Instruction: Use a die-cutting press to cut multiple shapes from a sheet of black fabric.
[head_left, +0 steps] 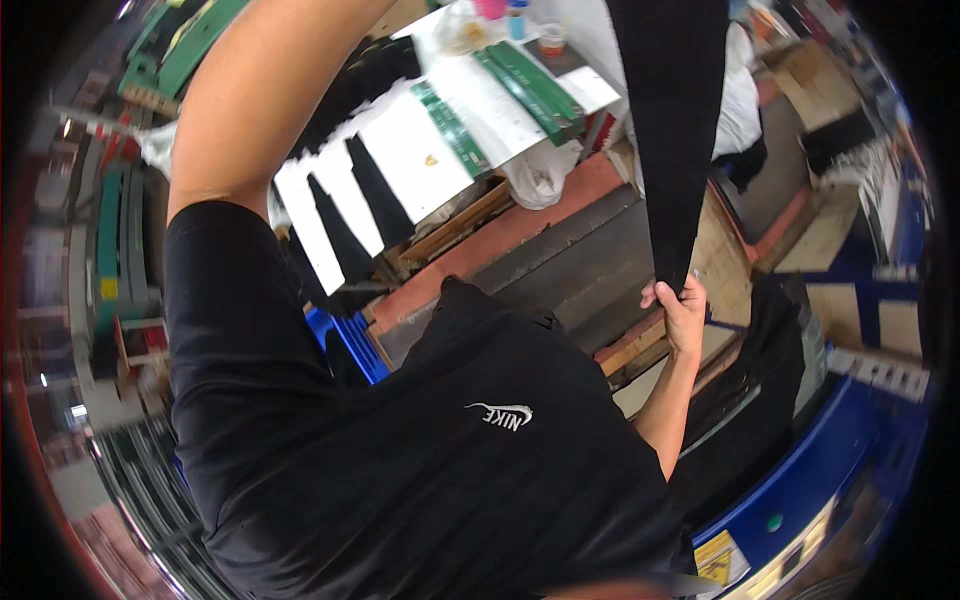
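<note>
A long black piece of fabric (677, 120) hangs stretched from the top edge of the view and narrows downward. My right hand (685, 312) is closed on its lower end, thumb and fingers pinching the cloth. My left arm (245, 100) reaches up and out of the picture, so the left hand is hidden beyond the top edge. Whether it holds the fabric's upper end cannot be seen. More black fabric strips (378, 192) lie across the front of a white table (395, 135) ahead of me.
Green bars (528, 92) lie on the table, beside a blue bottle (516, 22) and a small tub (551, 40). A white plastic bag (541, 172) hangs at its edge. Below is a blue plastic stool (362, 345). Dark cloth (765, 390) drapes at right, near a blue surface (815, 460).
</note>
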Motion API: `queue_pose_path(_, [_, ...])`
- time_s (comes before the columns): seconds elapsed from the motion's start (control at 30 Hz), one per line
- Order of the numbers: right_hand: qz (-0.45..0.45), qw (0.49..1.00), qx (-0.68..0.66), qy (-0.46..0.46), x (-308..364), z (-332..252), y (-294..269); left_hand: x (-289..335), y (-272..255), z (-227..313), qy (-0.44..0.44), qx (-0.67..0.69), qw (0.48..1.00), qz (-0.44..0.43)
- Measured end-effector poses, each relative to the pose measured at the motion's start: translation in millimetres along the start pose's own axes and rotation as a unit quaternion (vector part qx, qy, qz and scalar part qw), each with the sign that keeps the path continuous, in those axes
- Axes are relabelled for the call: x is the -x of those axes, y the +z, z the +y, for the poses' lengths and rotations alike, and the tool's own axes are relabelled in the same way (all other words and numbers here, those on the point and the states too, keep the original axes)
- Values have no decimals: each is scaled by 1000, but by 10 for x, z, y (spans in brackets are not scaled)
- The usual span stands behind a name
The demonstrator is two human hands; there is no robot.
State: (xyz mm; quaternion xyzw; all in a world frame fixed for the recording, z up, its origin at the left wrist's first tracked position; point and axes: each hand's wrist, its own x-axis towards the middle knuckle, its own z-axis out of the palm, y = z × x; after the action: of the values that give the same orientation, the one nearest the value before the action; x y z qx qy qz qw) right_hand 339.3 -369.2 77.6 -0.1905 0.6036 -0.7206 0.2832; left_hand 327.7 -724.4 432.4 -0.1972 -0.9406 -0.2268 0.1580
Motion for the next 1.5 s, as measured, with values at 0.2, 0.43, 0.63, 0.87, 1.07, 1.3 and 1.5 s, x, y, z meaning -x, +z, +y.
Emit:
queue_pose_path(0.2, [-170, 973, 100, 116, -957, -91, 814, 2046, -529, -1101, -226, 88, 969, 37])
queue_pose_path(0.43, [-335, 881, 230, 243, -2133, 241, 2115, 5291, 93, -1830, -507, 211, 816, 181])
queue_pose_path(0.63, [-403, 763, 433, 261, -2998, 637, 3520, 6858, 1420, -1067, -677, 382, 538, 326])
queue_pose_path(0.87, [-588, 639, 455, 200, -3937, 1351, 4807, 7178, 2951, -546, -662, 480, 275, 506])
queue_pose_path(1.07, [-591, 603, 510, 162, -4397, 2149, 5824, 6876, 3736, -588, -626, 480, 146, 597])
queue_pose_path(1.3, [-652, 596, 467, 30, -4718, 3112, 6726, 6630, 4028, -1017, -623, 427, 44, 653])
queue_pose_path(1.5, [-694, 504, 511, -57, -4810, 3867, 7675, 6770, 4097, -1444, -599, 381, 24, 704])
